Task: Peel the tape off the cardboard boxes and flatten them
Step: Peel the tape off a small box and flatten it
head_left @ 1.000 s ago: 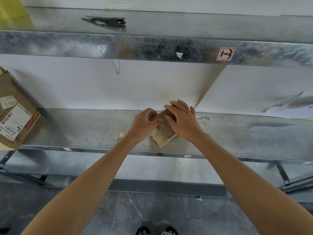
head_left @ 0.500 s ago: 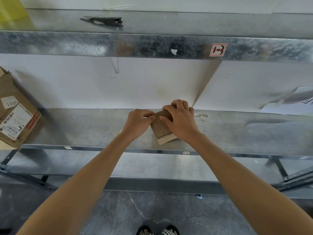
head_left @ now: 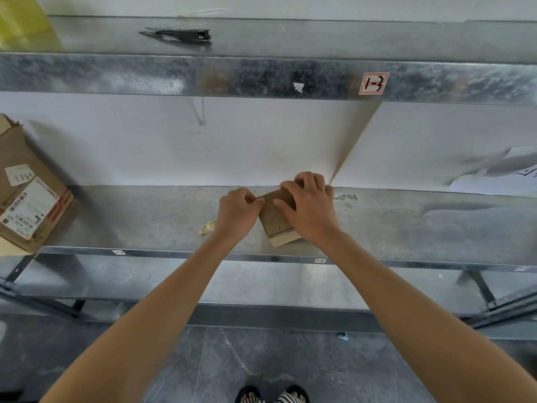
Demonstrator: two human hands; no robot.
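Galvanised metal shelf (head_left: 145,216), near its front edge: small brown cardboard box (head_left: 274,218), interior hidden. Right hand (head_left: 312,212) grips its far end, fingers curled over. Left hand (head_left: 236,212) pinches its far-left corner. Far left: larger labelled cardboard box (head_left: 29,205), contents not visible.

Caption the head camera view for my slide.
Left hand pinches at the edge of a small cardboard box that the right hand holds on a metal shelf.

Arms extended; left grip (head_left: 236,212) pinching, right grip (head_left: 309,212) clasping.
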